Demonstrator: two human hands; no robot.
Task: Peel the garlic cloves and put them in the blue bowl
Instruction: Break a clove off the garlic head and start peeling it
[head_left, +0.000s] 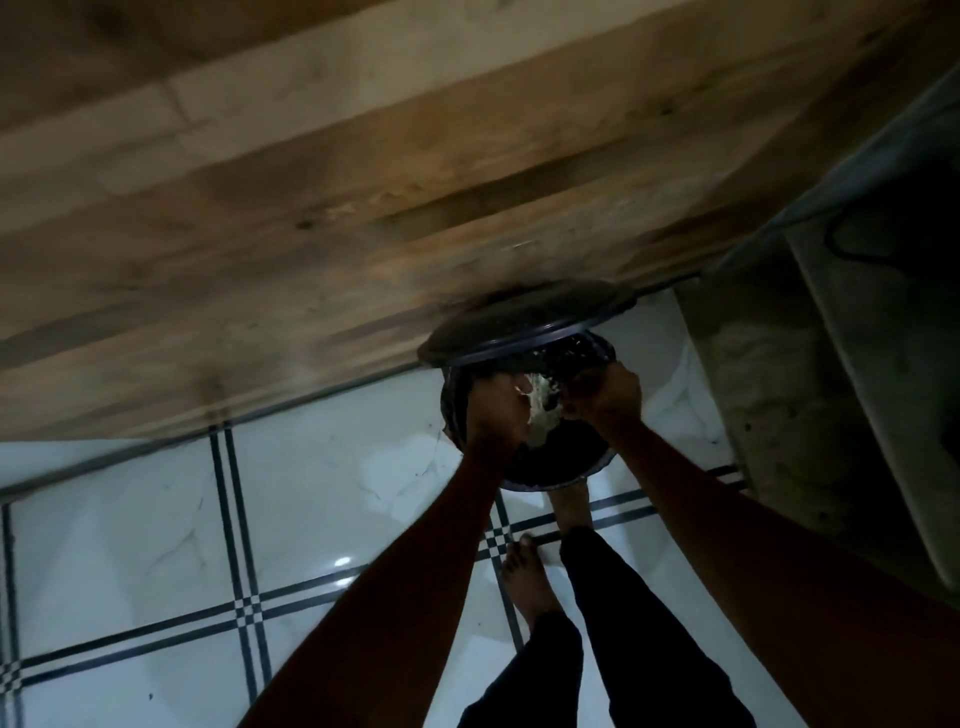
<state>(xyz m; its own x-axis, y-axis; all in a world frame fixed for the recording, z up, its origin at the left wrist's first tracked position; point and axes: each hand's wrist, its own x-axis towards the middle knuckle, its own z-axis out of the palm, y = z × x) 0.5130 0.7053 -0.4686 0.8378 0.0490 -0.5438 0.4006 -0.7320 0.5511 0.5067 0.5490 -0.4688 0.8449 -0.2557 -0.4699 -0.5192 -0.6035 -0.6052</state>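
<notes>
Right, down at the bottom of the view we've got two legs in dark trousers, bare feet planted on the white tiled floor with its dark grid lines. One foot sits nearer, toes toward the bin; the other foot is further on, just beside the bin's base, though whether it presses a pedal I cannot tell.

Both forearms reach forward and meet over a dark round bin standing on the floor against a wooden cabinet front. Its lid stands tilted open, hinged up toward the wood.

Over the bin's mouth, the left hand is curled with fingers drawn in, and the right hand is bunched into a loose fist just opposite it. Between the two hands there's a pale, flaky clump, looks like garlic skins, pinched or rubbed between the fingertips; it's dim and blurred, so exactly which hand grips it is hard to say, and I can't make out a clove. More pale scraps lie inside the bin below.

Off to the right, a grey counter edge runs away at an angle, dim and smudged. The blue bowl isn't anywhere in this view.
</notes>
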